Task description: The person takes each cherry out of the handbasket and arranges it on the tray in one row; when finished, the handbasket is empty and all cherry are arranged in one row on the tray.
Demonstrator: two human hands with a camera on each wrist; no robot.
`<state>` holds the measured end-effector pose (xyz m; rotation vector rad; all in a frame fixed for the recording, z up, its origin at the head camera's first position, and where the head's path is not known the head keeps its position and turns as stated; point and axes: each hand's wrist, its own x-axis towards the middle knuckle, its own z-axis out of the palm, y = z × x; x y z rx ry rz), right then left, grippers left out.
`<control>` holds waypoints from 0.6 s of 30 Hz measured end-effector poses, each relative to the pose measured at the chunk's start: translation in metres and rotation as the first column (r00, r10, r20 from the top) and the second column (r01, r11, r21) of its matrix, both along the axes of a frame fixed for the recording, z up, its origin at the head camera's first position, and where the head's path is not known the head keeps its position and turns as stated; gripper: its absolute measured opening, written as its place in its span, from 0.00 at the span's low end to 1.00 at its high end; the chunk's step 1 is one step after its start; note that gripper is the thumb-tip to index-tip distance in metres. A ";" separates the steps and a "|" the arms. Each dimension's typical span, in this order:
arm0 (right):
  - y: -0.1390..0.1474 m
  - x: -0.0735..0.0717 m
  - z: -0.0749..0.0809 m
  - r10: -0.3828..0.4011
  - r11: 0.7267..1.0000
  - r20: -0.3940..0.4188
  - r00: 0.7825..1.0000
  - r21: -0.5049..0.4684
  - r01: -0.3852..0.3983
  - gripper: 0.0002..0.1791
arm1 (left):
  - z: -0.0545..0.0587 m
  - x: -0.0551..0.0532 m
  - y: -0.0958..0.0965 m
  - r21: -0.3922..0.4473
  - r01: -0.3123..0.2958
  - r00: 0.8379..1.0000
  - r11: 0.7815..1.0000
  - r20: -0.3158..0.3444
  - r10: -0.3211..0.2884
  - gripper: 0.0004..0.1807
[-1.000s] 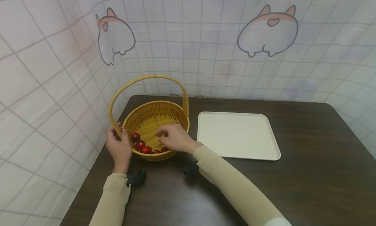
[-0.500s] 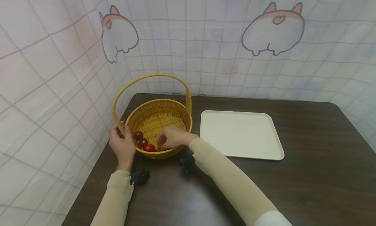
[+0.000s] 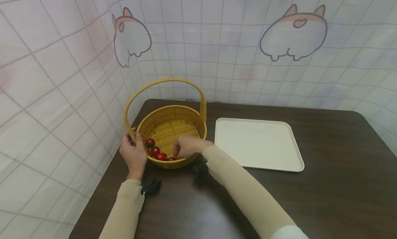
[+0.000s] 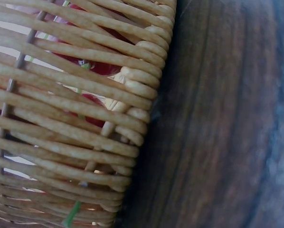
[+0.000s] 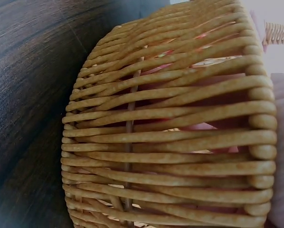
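A round yellow wicker basket [image 3: 173, 165] with a tall arched handle stands at the table's left. My left hand [image 3: 134, 156] grips the foot of the handle at the left rim, thumb inside and fingers outside. Several dark red cherries [image 3: 155, 150] with green stems line the near left inside wall. My right hand [image 3: 189, 146] reaches over the near right rim into the basket, fingers bent down beside the cherries. Its fingertips are hidden; I cannot tell whether they pinch a cherry. Through the weave in the right wrist view, red and pinkish patches show behind the basket wall [image 5: 180, 142].
A white rectangular tray [image 3: 258, 142] lies right of the basket on the dark wood table [image 3: 328, 183]. A black wrist device [image 3: 151, 186] sits at the left wrist, another [image 3: 201, 169] under the right. A grid-patterned cloth [image 3: 235, 42] hangs close behind and at the left.
My right hand has lowered from above the basket floor to the near wall, its fingers covering the rightmost cherry. The left hand keeps its grip. The head view has shifted slightly.
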<state>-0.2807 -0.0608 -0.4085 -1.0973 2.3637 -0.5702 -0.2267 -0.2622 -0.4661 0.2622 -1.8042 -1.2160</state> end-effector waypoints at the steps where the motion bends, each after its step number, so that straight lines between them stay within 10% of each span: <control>1: 0.001 0.001 0.000 -0.003 1.000 -0.001 1.000 -0.009 0.003 0.06 | 0.000 0.000 0.001 -0.003 -0.002 1.000 1.000 -0.001 0.002 0.13; 12: 0.011 0.008 0.001 -0.078 0.985 -0.020 0.997 -0.154 0.074 0.05 | 0.000 0.001 0.000 -0.025 -0.021 1.000 0.999 0.000 0.021 0.13; 18: 0.025 0.006 0.004 -0.130 0.934 0.097 0.987 -0.323 0.154 0.14 | 0.000 0.000 0.000 -0.033 -0.004 1.000 0.999 -0.002 0.004 0.13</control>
